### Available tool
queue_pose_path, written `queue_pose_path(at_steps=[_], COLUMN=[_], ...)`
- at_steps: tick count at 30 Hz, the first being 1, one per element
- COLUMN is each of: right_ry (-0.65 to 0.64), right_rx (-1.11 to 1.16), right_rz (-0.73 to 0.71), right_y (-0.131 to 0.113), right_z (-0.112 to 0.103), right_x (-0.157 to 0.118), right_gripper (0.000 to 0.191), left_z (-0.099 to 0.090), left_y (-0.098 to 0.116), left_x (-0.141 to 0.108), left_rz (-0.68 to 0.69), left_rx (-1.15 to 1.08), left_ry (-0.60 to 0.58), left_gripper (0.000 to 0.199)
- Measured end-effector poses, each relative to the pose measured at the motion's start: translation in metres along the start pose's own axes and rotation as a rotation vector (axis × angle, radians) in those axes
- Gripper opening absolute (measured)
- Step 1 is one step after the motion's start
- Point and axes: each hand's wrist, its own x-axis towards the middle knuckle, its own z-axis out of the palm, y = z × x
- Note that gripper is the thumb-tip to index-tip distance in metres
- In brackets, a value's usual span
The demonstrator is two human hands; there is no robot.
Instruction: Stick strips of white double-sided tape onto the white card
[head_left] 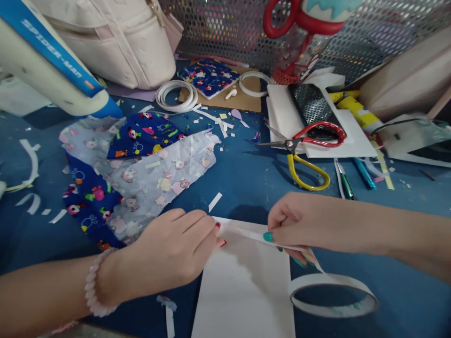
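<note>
A white rectangular board (252, 291) lies on the blue table in front of me. Along its far edge a strip of white tape (244, 231) stretches between my two hands. My left hand (176, 246), with a beaded bracelet at the wrist, pinches the strip's end at the board's far left corner. Near the far right corner my right hand (292, 225) grips the strip between thumb and fingers. From below that hand the tape runs down to its roll (333, 293), which stands tilted right of the board.
Scissors (299, 145) with one red and one yellow handle rest partly on white boards beside a phone (312, 110). Crumpled patterned fabric (169, 171) lies at left. Behind are another tape roll (177, 96), a pink bag (116, 42) and a clear cup (292, 51). Paper scraps are scattered around.
</note>
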Motion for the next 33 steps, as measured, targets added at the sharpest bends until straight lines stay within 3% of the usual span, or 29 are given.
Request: queue_pose_path(at_steps=[10,19,33], right_ry=[0.023,0.09,0.154], right_rx=[0.156,0.069,0.002], right_rz=[0.036,0.123,0.118], right_y=[0.004,0.009,0.006], right_z=[0.012,0.016,0.016], right_x=[0.002,0.007,0.004], right_gripper=[0.014,0.016,0.017], left_z=[0.002,0.0,0.0], left_y=[-0.005,-0.003,0.0], left_x=[0.002,0.0,0.001], left_rz=[0.05,0.062,0.036], left_rx=[-0.034,-0.007,0.03], left_ry=[0.009,0.006,0.004], left_gripper=[0.025,0.024,0.017])
